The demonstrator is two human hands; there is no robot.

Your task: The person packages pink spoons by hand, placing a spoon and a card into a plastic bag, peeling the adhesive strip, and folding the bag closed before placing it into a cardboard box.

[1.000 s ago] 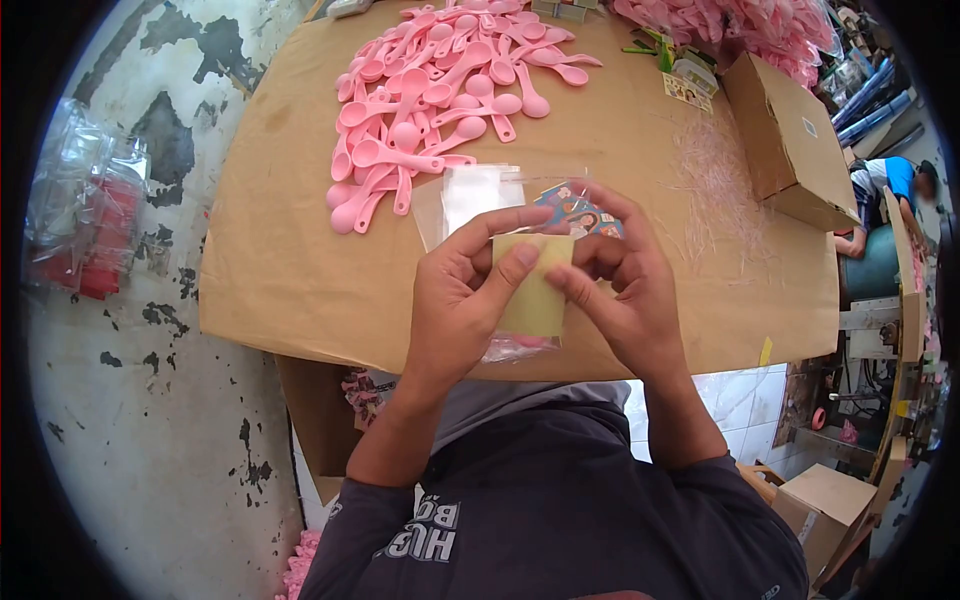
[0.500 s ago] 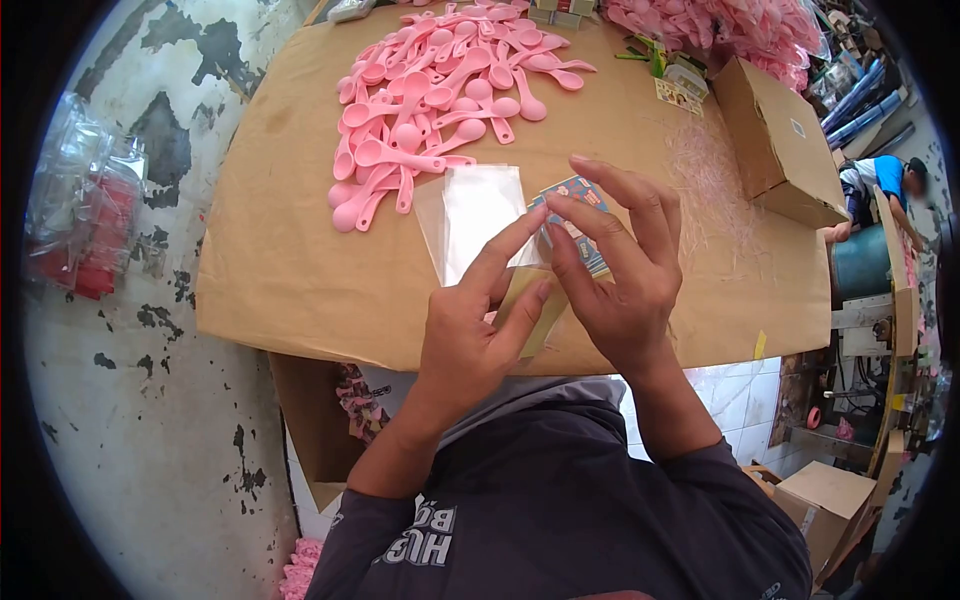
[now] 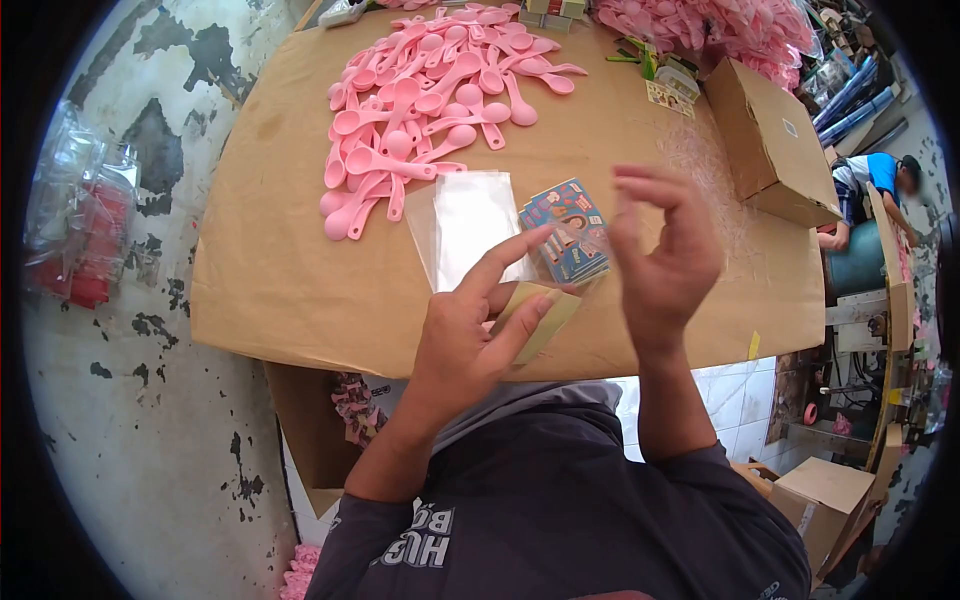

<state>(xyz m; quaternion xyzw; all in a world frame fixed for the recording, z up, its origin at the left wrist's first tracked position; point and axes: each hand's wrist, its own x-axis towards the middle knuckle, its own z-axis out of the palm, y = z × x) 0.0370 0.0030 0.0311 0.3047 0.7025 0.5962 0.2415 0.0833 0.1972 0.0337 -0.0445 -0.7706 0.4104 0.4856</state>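
Note:
My left hand [image 3: 465,335] grips a small clear plastic bag with a pale yellowish card [image 3: 540,320] in it, thumb in front and index finger stretched along the top. To the right, my right hand [image 3: 668,250] is raised above the table and smeared by motion. Its thumb and index finger curl together in a pinch; whatever lies between them cannot be made out. Just beyond my left hand is a stack of clear plastic bags [image 3: 475,225]. Beside the bags sits a pile of blue printed cards [image 3: 570,225].
Pink measuring spoons [image 3: 430,95] are heaped at the far left of the brown-covered table [image 3: 280,260]. Thin clear strips [image 3: 715,190] lie scattered near a cardboard box [image 3: 770,140] on the right. Bagged pink spoons [image 3: 710,30] are piled behind. Another person [image 3: 870,185] works at far right.
My right hand has pulled away from the bag, up and to the right, uncovering the blue cards. My left hand keeps its grip in nearly the same place.

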